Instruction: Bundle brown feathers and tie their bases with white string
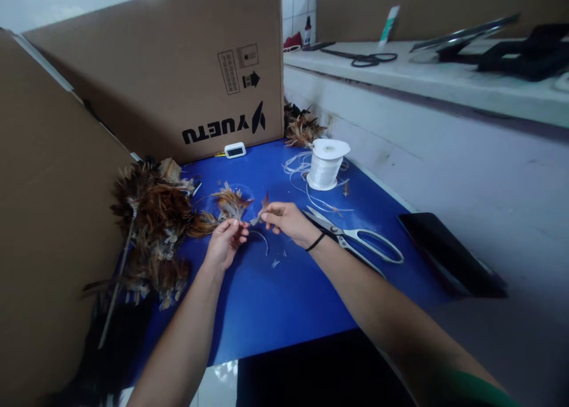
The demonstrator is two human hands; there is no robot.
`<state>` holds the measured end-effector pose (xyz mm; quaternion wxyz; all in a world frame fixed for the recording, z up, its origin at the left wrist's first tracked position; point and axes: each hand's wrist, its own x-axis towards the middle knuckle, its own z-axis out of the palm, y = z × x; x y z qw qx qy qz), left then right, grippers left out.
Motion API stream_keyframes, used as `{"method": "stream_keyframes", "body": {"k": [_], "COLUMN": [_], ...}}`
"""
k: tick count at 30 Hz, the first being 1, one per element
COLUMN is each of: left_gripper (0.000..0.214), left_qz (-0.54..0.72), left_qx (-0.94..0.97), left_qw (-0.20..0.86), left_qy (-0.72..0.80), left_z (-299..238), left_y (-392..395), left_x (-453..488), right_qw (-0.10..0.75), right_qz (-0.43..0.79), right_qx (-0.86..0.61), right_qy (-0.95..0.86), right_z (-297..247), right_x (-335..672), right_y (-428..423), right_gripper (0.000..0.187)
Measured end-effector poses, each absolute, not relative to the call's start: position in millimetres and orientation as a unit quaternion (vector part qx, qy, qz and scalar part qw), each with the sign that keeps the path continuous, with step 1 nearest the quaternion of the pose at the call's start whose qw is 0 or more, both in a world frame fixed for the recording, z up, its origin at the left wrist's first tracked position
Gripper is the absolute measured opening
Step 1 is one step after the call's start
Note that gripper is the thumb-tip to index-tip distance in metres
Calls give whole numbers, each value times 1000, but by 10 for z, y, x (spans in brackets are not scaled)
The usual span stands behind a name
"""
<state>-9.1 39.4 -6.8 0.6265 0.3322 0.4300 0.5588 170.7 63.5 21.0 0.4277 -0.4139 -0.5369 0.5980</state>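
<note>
My left hand is pinched closed at the pale base of a small bunch of brown and cream feathers, which fans out above the fingertips. Just to its right, my right hand pinches a single small brown feather with a pale, fluffy end. The two hands are close together, a little above the blue tabletop. A short curved piece of clear cord shows below them. Exactly how the fingertips meet the feather bases is too small to tell.
Large scissors lie right of my right hand, below a white ribbon spool with loose strands. A feather pile is at left. A black phone-like object lies at right. A cardboard box walls the back; a white digital timer stands before it.
</note>
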Motion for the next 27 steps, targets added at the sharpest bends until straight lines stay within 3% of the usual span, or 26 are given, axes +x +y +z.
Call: {"method": "stream_keyframes", "body": {"k": [13, 27], "left_gripper": [17, 19], "left_qz": [471, 454], "left_qx": [393, 404], "left_qw": [653, 657], "left_qy": [444, 447], "left_z": [-33, -55], "left_y": [267, 252], "left_x": [7, 43], "right_qw": [402, 460], "right_qz": [472, 586], "right_qx": [-401, -444], "right_qy": [-675, -497], "right_z": [95, 131], "right_x": [1763, 1671], "right_y": [589, 538], "right_gripper": [10, 6]}}
